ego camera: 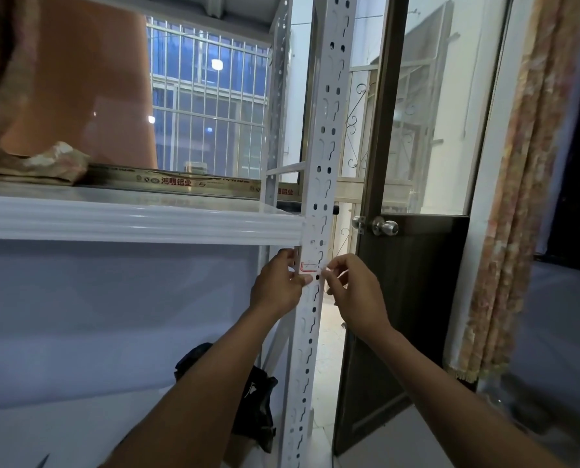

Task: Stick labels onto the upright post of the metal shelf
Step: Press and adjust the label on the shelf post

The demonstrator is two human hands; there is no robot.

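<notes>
White perforated upright post (319,184) of a metal shelf, running from the top edge of the view to the bottom, with paired rows of round holes and keyhole slots along its front face. A white shelf board (136,217) joins the post from the left at about mid-height. A small white label (310,267) with a red outline lies flat on the front face of the post just below the shelf board's front edge. The left hand (278,285) is at the post's left edge, thumb and fingertips touching the label's left end and lower left corner; its grip is pressed against the label rather than closed around it. The right hand (352,292) is at the post's right edge, thumb and forefinger pinched on the label's right end; whether that end is already stuck down cannot be told. Both forearms rise from the bottom edge of the view, one on each side of the post. On the shelf board's far left lies a folded brown cloth (35,163). Behind the post stand a barred window (207,96) and, to the right, a dark door (407,298) with a metal knob (385,227). A patterned curtain (525,197) hangs at the right. A dark bag (255,400) sits low behind the post.
</notes>
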